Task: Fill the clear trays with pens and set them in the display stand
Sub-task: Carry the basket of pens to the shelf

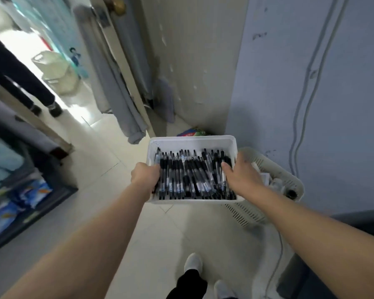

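Head cam, looking down: my left hand [146,176] is curled round the left wall of a white bin [192,143], and my right hand [243,178] grips the right wall with the thumb hooked over the rim. Bin's packed with black pens [192,175], and I'm holding it up over the tiled floor [117,169], partly overlapping a slotted basket [246,212] on my right.

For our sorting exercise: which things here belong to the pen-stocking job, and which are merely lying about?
Job: white bin, pens, left hand and right hand gripping the bin's sides.
Lying about: slotted basket, grey fabric roll, blue packets, coloured box on the floor.
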